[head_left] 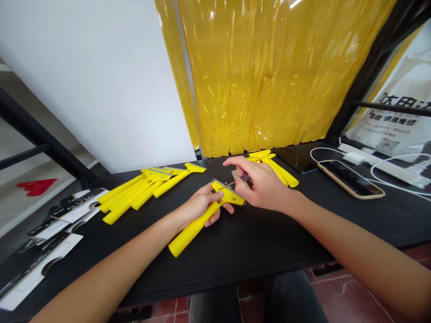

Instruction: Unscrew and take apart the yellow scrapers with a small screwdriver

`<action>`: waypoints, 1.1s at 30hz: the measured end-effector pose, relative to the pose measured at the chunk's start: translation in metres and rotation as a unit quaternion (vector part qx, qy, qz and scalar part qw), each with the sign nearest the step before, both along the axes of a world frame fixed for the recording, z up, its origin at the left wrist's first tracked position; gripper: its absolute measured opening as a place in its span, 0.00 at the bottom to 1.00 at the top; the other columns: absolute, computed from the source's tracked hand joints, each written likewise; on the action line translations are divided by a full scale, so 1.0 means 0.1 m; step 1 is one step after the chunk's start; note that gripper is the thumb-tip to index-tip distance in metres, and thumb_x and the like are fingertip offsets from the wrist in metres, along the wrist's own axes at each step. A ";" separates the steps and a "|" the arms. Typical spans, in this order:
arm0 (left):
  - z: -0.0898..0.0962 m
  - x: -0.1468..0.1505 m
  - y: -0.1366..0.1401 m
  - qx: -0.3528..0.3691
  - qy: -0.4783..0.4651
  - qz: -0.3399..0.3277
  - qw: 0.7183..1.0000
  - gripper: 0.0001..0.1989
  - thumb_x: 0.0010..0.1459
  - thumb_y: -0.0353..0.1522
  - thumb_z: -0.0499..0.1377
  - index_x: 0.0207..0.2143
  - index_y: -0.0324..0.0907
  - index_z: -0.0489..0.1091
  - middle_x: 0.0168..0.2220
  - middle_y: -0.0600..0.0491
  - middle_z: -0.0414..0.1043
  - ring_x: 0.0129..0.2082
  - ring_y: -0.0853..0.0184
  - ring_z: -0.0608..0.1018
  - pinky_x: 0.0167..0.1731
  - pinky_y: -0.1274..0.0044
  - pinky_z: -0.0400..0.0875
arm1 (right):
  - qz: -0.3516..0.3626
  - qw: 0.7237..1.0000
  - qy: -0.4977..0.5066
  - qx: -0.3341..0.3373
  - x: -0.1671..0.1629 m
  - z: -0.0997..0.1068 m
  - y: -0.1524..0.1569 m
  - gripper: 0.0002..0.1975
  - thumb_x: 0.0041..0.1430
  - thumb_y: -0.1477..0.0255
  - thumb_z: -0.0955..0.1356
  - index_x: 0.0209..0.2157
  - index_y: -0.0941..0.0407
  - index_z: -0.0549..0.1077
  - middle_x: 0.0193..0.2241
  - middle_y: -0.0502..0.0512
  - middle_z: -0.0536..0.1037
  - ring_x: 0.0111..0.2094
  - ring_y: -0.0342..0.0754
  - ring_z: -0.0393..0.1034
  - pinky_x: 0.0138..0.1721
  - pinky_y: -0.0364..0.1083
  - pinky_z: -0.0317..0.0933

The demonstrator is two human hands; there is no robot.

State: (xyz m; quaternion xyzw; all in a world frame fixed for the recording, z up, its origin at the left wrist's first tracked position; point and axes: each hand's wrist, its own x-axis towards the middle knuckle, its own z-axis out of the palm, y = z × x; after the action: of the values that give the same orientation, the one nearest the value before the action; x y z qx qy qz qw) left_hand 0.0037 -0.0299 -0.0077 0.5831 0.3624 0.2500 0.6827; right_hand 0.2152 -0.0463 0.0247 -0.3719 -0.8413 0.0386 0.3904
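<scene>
My left hand is closed around the neck of a yellow scraper, whose handle slants down toward the table's front edge. The scraper's wide head, with small screws in it, points up and to the right. My right hand pinches a small screwdriver with a dark handle, its thin shaft reaching the scraper's head. The screwdriver's tip is too small to make out. Several more yellow scrapers lie in an overlapping row left of my left hand. Beyond my right hand lie a few others, partly hidden by it.
Black-and-white cardboard packages are stacked at the table's left. A phone, white cables and a power strip lie at the right, near a dark flat panel. Yellow plastic strips hang behind the black table.
</scene>
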 end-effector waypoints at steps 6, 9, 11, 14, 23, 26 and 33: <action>-0.02 0.00 0.01 0.004 -0.001 0.010 1.000 0.14 0.63 0.39 0.58 0.44 0.41 0.59 0.34 0.42 0.80 0.11 0.72 0.69 0.08 0.82 0.60 | -0.029 0.999 0.003 -0.018 0.00 -0.01 0.04 0.13 0.69 0.66 0.61 0.50 0.53 0.70 0.31 0.50 0.79 0.25 0.43 0.68 0.29 0.43 0.56; -0.02 0.00 0.02 0.001 0.009 0.011 1.000 0.13 0.63 0.38 0.57 0.44 0.41 0.59 0.33 0.43 0.80 0.11 0.71 0.69 0.07 0.81 0.60 | -0.022 1.000 0.002 0.001 -0.01 -0.02 0.04 0.17 0.67 0.70 0.62 0.55 0.53 0.68 0.35 0.51 0.79 0.27 0.43 0.69 0.31 0.43 0.57; -0.02 0.00 0.02 -0.002 0.018 0.017 1.000 0.11 0.63 0.37 0.56 0.43 0.41 0.59 0.32 0.42 0.80 0.11 0.71 0.69 0.07 0.81 0.60 | -0.008 1.000 -0.011 0.022 -0.02 -0.03 0.03 0.20 0.64 0.73 0.63 0.57 0.53 0.67 0.39 0.53 0.79 0.31 0.44 0.70 0.34 0.44 0.59; -0.02 0.00 0.04 -0.009 0.023 0.029 0.999 0.09 0.63 0.36 0.56 0.41 0.41 0.60 0.31 0.42 0.79 0.11 0.71 0.68 0.07 0.81 0.58 | 0.008 0.998 -0.047 0.034 -0.03 -0.04 0.03 0.20 0.61 0.74 0.64 0.56 0.53 0.69 0.43 0.55 0.79 0.36 0.46 0.72 0.38 0.45 0.60; -0.05 -0.01 0.06 -0.004 0.022 0.028 0.999 0.09 0.63 0.36 0.55 0.41 0.41 0.59 0.31 0.42 0.79 0.11 0.72 0.68 0.07 0.81 0.57 | -0.021 0.999 -0.049 -0.008 -0.01 -0.06 0.06 0.17 0.67 0.69 0.63 0.56 0.52 0.68 0.30 0.48 0.78 0.24 0.43 0.66 0.29 0.43 0.55; -0.06 -0.03 0.07 0.003 0.038 0.019 0.999 0.10 0.64 0.37 0.55 0.42 0.41 0.59 0.33 0.42 0.80 0.12 0.71 0.69 0.09 0.81 0.59 | 0.004 0.999 -0.041 0.025 -0.03 -0.07 0.05 0.19 0.64 0.71 0.64 0.57 0.53 0.68 0.34 0.51 0.78 0.28 0.43 0.67 0.33 0.43 0.57; 0.04 -0.01 0.01 -0.004 0.077 0.007 0.997 0.09 0.65 0.36 0.57 0.40 0.40 0.62 0.28 0.49 0.78 0.10 0.74 0.68 0.09 0.81 0.57 | -0.023 0.999 -0.031 -0.025 -0.01 -0.06 0.07 0.16 0.69 0.64 0.62 0.54 0.53 0.70 0.26 0.48 0.75 0.24 0.43 0.64 0.29 0.43 0.54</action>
State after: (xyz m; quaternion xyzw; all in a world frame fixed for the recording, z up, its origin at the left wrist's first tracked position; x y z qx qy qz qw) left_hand 0.0029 -0.0285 -0.0036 0.5951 0.4191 0.2082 0.6533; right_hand 0.2142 -0.0391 0.0188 -0.4013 -0.8432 0.0389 0.3555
